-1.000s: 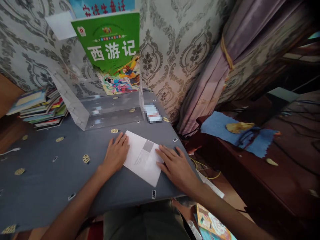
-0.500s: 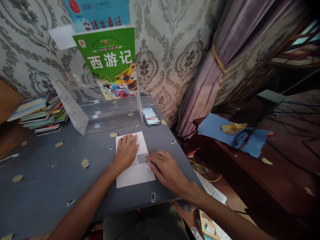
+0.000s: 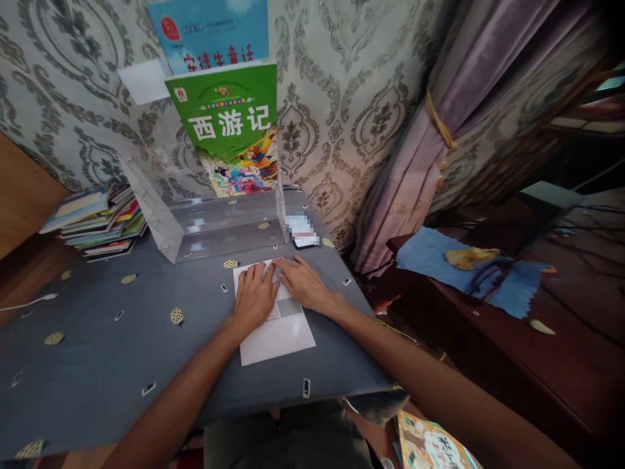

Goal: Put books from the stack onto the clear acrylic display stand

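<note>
A white sheet of paper with a small grey printed patch lies flat on the grey patterned tablecloth. My left hand rests palm down on the sheet's upper left part, fingers together. Beside it my right hand lies flat on the sheet's upper right corner, fingers stretched towards the far edge. Both hands press on the paper and hold nothing. Just beyond the paper stands a clear acrylic book stand holding a green children's book upright.
A blue book stands behind the green one against the patterned wallpaper. A stack of books lies at the table's far left. A phone lies right of the stand. A dark wooden bench with a blue cloth stands right. A colourful book lies on the floor.
The sheet has been turned from a slanted position to square with the table edge. My right hand has moved from the sheet's right side up to its top right corner.
</note>
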### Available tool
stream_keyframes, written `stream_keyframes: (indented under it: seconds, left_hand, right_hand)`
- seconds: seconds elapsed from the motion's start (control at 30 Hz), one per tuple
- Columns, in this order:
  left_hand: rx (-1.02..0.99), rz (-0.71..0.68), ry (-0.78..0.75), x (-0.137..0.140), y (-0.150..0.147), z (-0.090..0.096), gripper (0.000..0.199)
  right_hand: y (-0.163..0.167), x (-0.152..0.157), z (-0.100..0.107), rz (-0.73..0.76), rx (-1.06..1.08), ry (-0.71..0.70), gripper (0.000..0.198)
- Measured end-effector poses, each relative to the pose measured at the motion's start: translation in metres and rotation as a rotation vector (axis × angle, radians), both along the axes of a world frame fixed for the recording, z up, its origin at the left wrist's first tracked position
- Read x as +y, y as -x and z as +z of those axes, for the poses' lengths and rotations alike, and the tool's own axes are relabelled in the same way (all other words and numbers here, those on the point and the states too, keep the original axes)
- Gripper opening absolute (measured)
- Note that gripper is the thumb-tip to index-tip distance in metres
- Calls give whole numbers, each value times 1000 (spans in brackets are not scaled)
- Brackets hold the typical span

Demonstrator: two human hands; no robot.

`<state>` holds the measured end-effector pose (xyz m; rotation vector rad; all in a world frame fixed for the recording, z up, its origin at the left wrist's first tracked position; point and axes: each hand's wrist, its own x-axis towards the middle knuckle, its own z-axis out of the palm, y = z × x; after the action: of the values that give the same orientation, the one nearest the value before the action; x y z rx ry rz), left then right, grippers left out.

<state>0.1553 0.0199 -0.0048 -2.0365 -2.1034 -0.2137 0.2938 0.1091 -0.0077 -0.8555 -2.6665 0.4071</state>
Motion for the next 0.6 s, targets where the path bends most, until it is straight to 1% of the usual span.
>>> stream_keyframes:
  seconds: [0.13, 0.33, 0.47, 0.53, 0.6]
  left_hand:
    - [9, 6, 29, -9, 11, 3, 43]
    - [17, 128, 40, -33, 36, 6, 43]
    - [6, 127, 17, -36, 40, 5, 41]
    - [3, 122, 5, -35, 39, 5, 40]
    - [5, 121, -1, -34, 39, 4, 40]
  right_hand:
    - [3, -3, -1, -3, 13, -32, 45]
    - [1, -5, -3, 0, -13, -44, 45]
    - [6, -10, 3, -8, -41, -74, 41]
    - [14, -15, 6, 32, -49, -101, 38]
    - [24, -21, 8, 116, -53, -111, 36]
